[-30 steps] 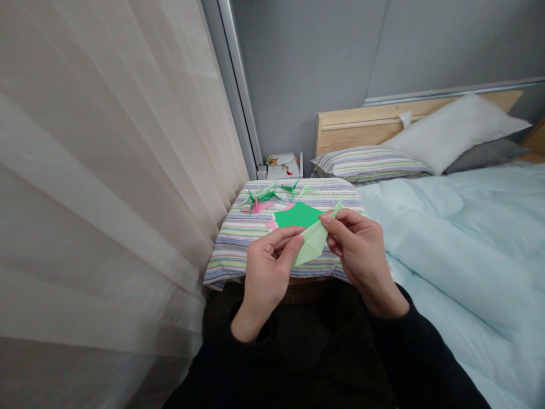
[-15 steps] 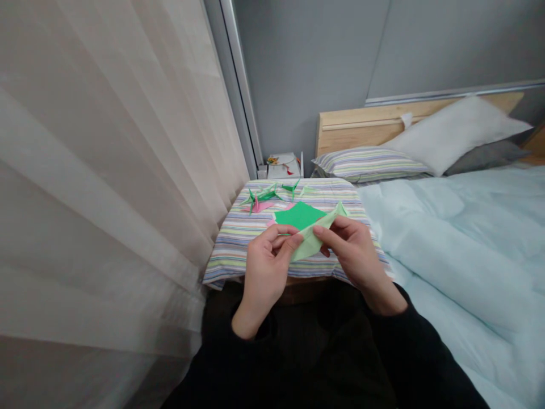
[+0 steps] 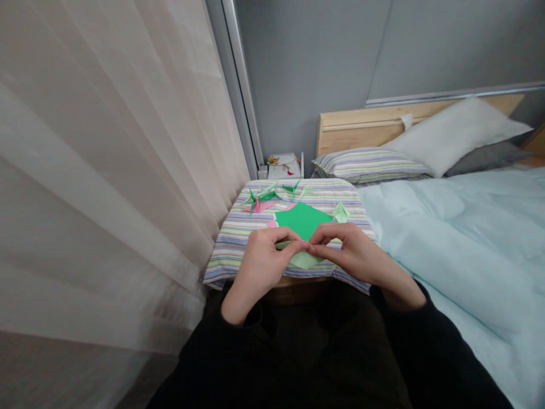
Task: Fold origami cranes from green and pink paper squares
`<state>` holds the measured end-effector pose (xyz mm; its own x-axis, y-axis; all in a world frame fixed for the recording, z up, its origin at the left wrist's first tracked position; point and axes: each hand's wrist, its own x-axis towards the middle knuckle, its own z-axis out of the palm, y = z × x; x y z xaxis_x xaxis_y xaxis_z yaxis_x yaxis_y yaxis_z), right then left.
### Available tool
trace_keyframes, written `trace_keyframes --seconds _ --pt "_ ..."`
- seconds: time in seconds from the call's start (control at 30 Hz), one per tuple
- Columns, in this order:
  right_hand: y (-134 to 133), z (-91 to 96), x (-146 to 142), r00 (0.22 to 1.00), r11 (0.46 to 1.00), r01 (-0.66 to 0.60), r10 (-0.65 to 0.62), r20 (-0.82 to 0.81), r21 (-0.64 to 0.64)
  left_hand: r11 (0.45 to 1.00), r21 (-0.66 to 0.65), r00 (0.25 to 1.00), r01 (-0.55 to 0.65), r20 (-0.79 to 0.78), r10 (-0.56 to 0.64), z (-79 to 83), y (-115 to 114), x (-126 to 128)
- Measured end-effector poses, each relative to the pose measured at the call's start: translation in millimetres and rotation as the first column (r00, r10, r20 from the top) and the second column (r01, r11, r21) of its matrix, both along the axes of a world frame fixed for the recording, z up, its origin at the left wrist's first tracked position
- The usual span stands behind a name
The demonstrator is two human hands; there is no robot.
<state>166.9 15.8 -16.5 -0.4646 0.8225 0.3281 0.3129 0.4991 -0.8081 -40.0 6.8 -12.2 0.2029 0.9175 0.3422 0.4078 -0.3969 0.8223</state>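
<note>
My left hand point(image 3: 264, 258) and my right hand point(image 3: 353, 253) meet fingertip to fingertip over a light green folded paper point(image 3: 304, 259). Both pinch it and press it down on the striped cloth of a small table point(image 3: 238, 238). One tip of that paper point(image 3: 340, 212) sticks up past my right fingers. Just beyond my hands lies a flat dark green paper sheet point(image 3: 303, 218) on top of pink sheets point(image 3: 259, 207). Several folded green paper figures point(image 3: 268, 193) stand at the far side of the table.
A sheer curtain point(image 3: 106, 170) hangs close on the left. A bed with a pale blue duvet point(image 3: 460, 238) and pillows point(image 3: 451, 133) runs along the right. A small white box point(image 3: 281, 166) sits behind the table against the grey wall.
My hands have lowered the light green paper from the air onto the table and drawn their fingertips together on it.
</note>
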Motion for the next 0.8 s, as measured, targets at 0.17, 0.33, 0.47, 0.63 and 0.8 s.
trace_keyframes --seconds 0.17,0.33,0.47,0.63,0.8 --pt "-0.3 -5.5 -3.4 0.978 0.996 0.088 -0.091 -0.186 -0.025 0.996 -0.071 0.875 -0.047 0.479 0.075 -11.0 1.3 2.8" --pt "-2.4 -8.7 -10.9 0.944 0.993 0.109 -0.117 -0.309 -0.044 0.969 -0.2 0.739 0.145 0.673 0.028 -30.9 -2.3 24.4" --pt "-7.2 -10.4 -18.4 0.935 0.994 0.096 -0.108 -0.338 -0.052 0.979 -0.201 0.667 0.038 0.735 0.125 -36.4 -1.3 37.8" --pt "-12.7 -13.0 -26.1 0.91 0.993 0.085 -0.112 -0.399 -0.086 0.973 -0.224 0.559 -0.051 0.801 0.214 -32.6 1.5 42.3" --pt "-12.1 -19.8 -30.6 0.881 0.981 0.111 -0.172 -0.44 -0.162 0.972 -0.211 0.559 -0.105 0.796 0.233 -34.3 5.4 43.2"
